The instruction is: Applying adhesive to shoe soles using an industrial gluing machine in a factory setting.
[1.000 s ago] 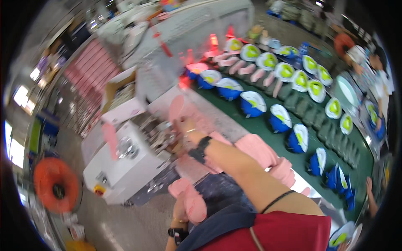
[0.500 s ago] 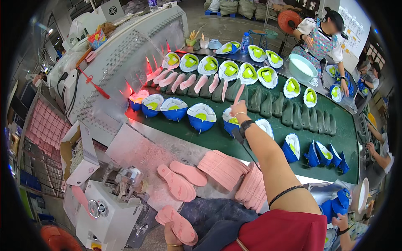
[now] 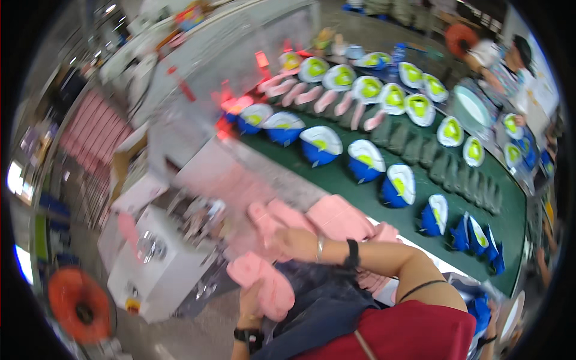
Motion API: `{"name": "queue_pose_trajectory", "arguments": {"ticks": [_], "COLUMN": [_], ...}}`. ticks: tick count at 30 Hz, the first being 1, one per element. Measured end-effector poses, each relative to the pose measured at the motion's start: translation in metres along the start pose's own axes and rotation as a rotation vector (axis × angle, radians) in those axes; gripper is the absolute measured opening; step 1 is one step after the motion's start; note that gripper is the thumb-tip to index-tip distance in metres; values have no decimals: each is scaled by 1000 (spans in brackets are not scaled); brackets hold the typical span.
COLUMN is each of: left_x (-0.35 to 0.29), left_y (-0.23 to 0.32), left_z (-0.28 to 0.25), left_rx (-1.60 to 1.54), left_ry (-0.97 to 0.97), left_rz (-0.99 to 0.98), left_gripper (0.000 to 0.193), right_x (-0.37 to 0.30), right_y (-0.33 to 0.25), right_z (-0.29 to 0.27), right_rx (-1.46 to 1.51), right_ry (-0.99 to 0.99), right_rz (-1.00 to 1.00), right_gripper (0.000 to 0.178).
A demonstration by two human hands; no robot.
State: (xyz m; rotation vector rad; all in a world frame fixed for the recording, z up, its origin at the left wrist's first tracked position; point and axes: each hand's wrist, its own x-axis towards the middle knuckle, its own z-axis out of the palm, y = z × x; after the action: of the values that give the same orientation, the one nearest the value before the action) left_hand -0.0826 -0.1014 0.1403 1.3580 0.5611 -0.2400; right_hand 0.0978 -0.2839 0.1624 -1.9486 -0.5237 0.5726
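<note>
A: Two hands are in view, both on pink insoles. The right hand [image 3: 288, 239] reaches across the body toward the left, fingers curled over a pink insole [image 3: 264, 217]; whether it pinches the piece or only presses on it I cannot tell, the frame is blurred.

B: And the left hand [image 3: 251, 300]?

A: Low in the lap, fingers closed round the lower end of a second pink insole [image 3: 264, 282], which stands up from the fist with its long axis roughly toward the bench.

B: Which way does the upper insole lie from the hands?

A: Directly under the right hand and just above the left one. Its long axis runs up and to the left, away from the person. The right hand is on it; the left hand is near but apart.

B: Beyond that?

A: A stack of pink insoles [image 3: 339, 216] just right of the right wrist. Left of the hands, a white machine [image 3: 159, 264]. Farther out, a green conveyor belt [image 3: 360, 186] carrying blue and white shoe uppers [image 3: 321, 144] in a diagonal row. Another person [image 3: 510, 60] works at the far end.
</note>
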Motion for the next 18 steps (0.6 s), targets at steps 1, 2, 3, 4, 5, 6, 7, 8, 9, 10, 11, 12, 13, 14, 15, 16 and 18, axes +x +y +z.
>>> {"name": "queue_pose_trajectory", "arguments": {"ticks": [1, 2, 3, 4, 5, 6, 7, 8, 9, 10, 11, 12, 13, 14, 15, 16, 18], "left_x": [0, -1, -3, -6, -14, -20, -26, -32, -38, -44, -48, -53, -57, -59, -60, -61, -63], "left_y": [6, 13, 18, 23, 27, 29, 30, 29, 28, 25, 22, 19, 16, 13, 11, 10, 9], "left_z": [6, 10, 13, 12, 7, 2, -3, -9, -14, -17, -18, -17, -16, -14, -13, -12, -13], "left_rx": [-173, -343, -366, -422, -427, -506, -615, -591, -702, -804, -816, -780, -749, -747, -739, -730, -732], "left_ry": [65, 114, 204, 212, 280, 173, 36, 67, -15, -91, -99, -100, -93, -101, -96, -99, -79], "left_rz": [-13, -1, -66, -34, -59, -91, -93, -113, -145, -187, -164, -175, -207, -186, -197, -208, -198], "left_gripper": [29, 30, 36, 42, 42, 44, 46, 46, 49, 51, 51, 52, 53, 53, 53, 53, 53], "right_x": [-13, -27, -33, -36, -31, -20, -7, 8, 27, 47, 65, 84, 106, 124, 136, 146, 152], "right_y": [-10, -18, -20, -19, -14, -8, -1, 5, 9, 10, 8, 4, -3, -11, -16, -22, -29], "right_z": [23, 46, 62, 72, 75, 76, 72, 65, 62, 59, 58, 60, 65, 68, 68, 69, 65], "right_rx": [4, -29, -46, -47, 9, 73, 83, 90, 82, 39, 65, 68, -63, -194, -193, -165, -138], "right_ry": [-175, -192, -134, -63, -43, -56, -1, 0, 49, 83, 116, 139, 186, 201, 227, 226, 232], "right_rz": [10, -44, -101, -159, -64, 84, 32, 81, 19, 62, -60, -133, -61, 45, -15, 21, 54], "right_gripper": [34, 35, 34, 33, 32, 31, 31, 32, 32, 33, 33, 34, 35, 37, 37, 38, 40]}}
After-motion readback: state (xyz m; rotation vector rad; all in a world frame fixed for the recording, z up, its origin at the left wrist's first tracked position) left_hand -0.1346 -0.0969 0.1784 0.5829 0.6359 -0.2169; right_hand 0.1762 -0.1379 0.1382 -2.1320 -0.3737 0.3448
